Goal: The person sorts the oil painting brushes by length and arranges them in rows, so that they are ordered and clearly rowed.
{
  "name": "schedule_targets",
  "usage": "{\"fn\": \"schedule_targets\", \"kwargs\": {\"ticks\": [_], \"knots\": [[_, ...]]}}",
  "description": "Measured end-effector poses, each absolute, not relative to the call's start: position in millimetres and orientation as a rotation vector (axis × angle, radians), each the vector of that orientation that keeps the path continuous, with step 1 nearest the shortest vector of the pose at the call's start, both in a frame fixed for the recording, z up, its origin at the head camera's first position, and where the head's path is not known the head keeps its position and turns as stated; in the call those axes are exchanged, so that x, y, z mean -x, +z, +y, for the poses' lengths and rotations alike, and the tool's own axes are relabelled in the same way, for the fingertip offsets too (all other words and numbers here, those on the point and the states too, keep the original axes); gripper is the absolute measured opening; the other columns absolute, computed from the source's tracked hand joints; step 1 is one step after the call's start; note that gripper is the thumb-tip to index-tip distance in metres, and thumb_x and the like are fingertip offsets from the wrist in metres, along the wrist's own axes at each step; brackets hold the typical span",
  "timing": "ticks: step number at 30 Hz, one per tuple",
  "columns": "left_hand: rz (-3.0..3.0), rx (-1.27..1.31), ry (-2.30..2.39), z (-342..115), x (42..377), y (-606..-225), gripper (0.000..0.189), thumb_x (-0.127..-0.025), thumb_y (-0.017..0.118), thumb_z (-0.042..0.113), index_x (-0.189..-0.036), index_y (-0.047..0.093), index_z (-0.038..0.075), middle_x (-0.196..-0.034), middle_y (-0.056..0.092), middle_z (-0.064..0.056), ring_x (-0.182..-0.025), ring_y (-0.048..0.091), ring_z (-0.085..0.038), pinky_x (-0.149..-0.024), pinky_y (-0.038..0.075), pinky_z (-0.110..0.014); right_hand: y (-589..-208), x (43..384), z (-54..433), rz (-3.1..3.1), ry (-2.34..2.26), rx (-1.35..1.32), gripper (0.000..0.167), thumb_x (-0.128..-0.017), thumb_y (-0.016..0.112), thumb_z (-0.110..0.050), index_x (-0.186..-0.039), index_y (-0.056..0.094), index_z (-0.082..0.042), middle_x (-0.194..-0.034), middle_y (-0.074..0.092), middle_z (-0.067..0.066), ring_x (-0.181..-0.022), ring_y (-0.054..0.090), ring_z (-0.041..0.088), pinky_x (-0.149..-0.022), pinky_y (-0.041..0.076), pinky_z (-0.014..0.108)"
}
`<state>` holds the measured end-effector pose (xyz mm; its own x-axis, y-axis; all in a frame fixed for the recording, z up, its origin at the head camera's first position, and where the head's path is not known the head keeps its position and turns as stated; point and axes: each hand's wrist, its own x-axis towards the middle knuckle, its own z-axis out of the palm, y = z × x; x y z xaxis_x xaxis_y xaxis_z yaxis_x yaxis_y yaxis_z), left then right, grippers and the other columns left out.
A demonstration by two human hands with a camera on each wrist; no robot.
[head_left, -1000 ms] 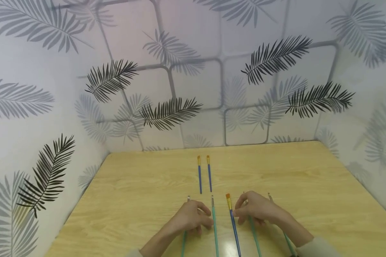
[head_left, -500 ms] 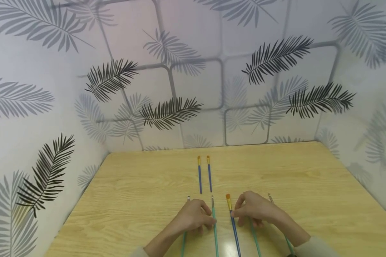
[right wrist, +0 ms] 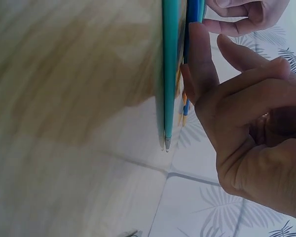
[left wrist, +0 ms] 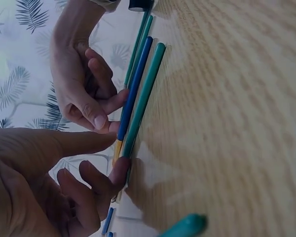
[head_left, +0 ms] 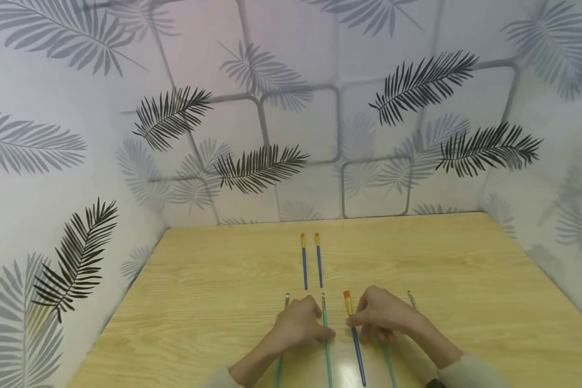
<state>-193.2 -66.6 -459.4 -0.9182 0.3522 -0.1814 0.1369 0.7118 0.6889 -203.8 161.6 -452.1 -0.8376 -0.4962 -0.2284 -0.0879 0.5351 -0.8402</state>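
My left hand (head_left: 298,326) is at a slim teal paintbrush (head_left: 327,355) lying on the table; its thumb crosses the handle and a fingertip meets the other side. To the right, my right hand (head_left: 383,310) has thumb and forefinger around the upper handle of a blue paintbrush (head_left: 357,350) with orange bristles. Both brushes lie with tips pointing away from me. In the left wrist view the teal handle (left wrist: 145,94) runs beside the blue handle (left wrist: 135,89). Another teal brush (head_left: 389,364) lies beneath my right hand, partly hidden.
Two blue paintbrushes (head_left: 304,269) lie side by side farther back on the wooden table (head_left: 213,280). A teal brush (head_left: 278,369) passes under my left wrist. One more brush (head_left: 411,299) sits at the right, largely covered by my forearm. A leaf-patterned wall (head_left: 300,129) stands behind.
My left thumb has moved rightward across the teal paintbrush, and my right thumb has moved left over the blue paintbrush. The brushes stay in place; the head view has shifted slightly.
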Motion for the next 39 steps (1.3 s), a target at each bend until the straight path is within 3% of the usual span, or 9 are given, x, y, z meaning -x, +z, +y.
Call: {"fn": "schedule_targets", "kwargs": {"ticks": [6, 15, 18, 22, 24, 30, 32, 37, 39], "knots": [[2.692, -0.422, 0.924, -62, 193, -461, 0.052, -0.074, 0.087, 0.027, -0.107, 0.065, -0.007, -0.067, 0.067, -0.004, -0.048, 0.055, -0.01, -0.047, 0.05, -0.019, -455, 205, 160, 2.331, -1.239, 0.479, 0.022, -0.088, 0.075, -0.02, -0.077, 0.072, -0.001, -0.061, 0.071, 0.016, -0.032, 0.046, 0.001, -0.032, 0.036, 0.014], [2.686, -0.417, 0.947, -58, 196, -460, 0.048, -0.075, 0.087, 0.027, -0.102, 0.065, -0.006, -0.057, 0.061, 0.003, -0.046, 0.052, -0.008, -0.041, 0.039, -0.015, -454, 205, 159, 2.355, -1.2, 0.449, 0.026, -0.087, 0.075, -0.019, -0.068, 0.07, -0.001, -0.058, 0.069, 0.016, -0.031, 0.044, 0.002, -0.032, 0.035, 0.013], [2.688, -0.42, 0.953, -56, 198, -460, 0.036, -0.075, 0.087, 0.028, -0.082, 0.065, 0.001, -0.05, 0.053, 0.005, -0.04, 0.043, -0.005, -0.037, 0.03, -0.014, -454, 205, 158, 2.355, -1.192, 0.429, 0.028, -0.086, 0.076, -0.019, -0.066, 0.07, -0.001, -0.057, 0.069, 0.014, -0.031, 0.043, 0.002, -0.032, 0.034, 0.013], [2.699, -0.418, 0.95, -54, 201, -460, 0.034, -0.075, 0.087, 0.026, -0.075, 0.063, 0.003, -0.047, 0.051, 0.005, -0.04, 0.038, -0.005, -0.037, 0.027, -0.015, -455, 205, 157, 2.371, -1.182, 0.443, 0.032, -0.085, 0.077, -0.02, -0.062, 0.068, 0.0, -0.053, 0.067, 0.009, -0.03, 0.043, 0.002, -0.032, 0.034, 0.013], [2.707, -0.408, 0.946, -53, 202, -460, 0.036, -0.074, 0.087, 0.024, -0.084, 0.065, -0.002, -0.052, 0.055, 0.002, -0.043, 0.041, -0.006, -0.039, 0.029, -0.015, -456, 205, 157, 2.374, -1.19, 0.469, 0.033, -0.085, 0.077, -0.019, -0.061, 0.067, 0.001, -0.052, 0.067, 0.008, -0.031, 0.043, 0.001, -0.032, 0.034, 0.013], [2.697, -0.399, 0.966, -52, 202, -463, 0.029, -0.075, 0.086, 0.015, -0.08, 0.065, -0.005, -0.063, 0.055, 0.001, -0.044, 0.043, -0.005, -0.041, 0.033, -0.013, -459, 205, 154, 2.388, -1.19, 0.488, 0.032, -0.086, 0.076, -0.015, -0.06, 0.067, 0.0, -0.052, 0.067, 0.009, -0.031, 0.044, 0.001, -0.033, 0.035, 0.012], [2.659, -0.403, 1.019, -53, 202, -463, 0.024, -0.077, 0.082, 0.008, -0.07, 0.061, -0.003, -0.054, 0.054, 0.003, -0.041, 0.049, -0.004, -0.039, 0.033, -0.011, -460, 205, 153, 2.406, -1.177, 0.489, 0.032, -0.086, 0.076, -0.016, -0.059, 0.067, 0.0, -0.052, 0.067, 0.009, -0.032, 0.045, 0.001, -0.033, 0.035, 0.012], [2.576, -0.433, 1.111, -55, 200, -462, 0.051, -0.078, 0.07, -0.007, -0.046, 0.036, 0.015, -0.035, 0.039, 0.008, -0.03, 0.05, -0.005, -0.032, 0.026, -0.01, -460, 203, 149, 2.448, -1.146, 0.518, 0.033, -0.085, 0.076, -0.013, -0.057, 0.066, 0.001, -0.05, 0.065, 0.009, -0.032, 0.048, 0.002, -0.033, 0.04, 0.014], [2.575, -0.458, 1.11, -55, 201, -461, 0.052, -0.077, 0.067, -0.008, -0.044, 0.035, 0.016, -0.034, 0.036, 0.01, -0.029, 0.048, -0.005, -0.031, 0.026, -0.01, -460, 202, 148, 2.484, -1.129, 0.51, 0.032, -0.083, 0.076, -0.009, -0.055, 0.064, -0.001, -0.046, 0.062, 0.006, -0.032, 0.051, 0.004, -0.034, 0.044, 0.017]]}}
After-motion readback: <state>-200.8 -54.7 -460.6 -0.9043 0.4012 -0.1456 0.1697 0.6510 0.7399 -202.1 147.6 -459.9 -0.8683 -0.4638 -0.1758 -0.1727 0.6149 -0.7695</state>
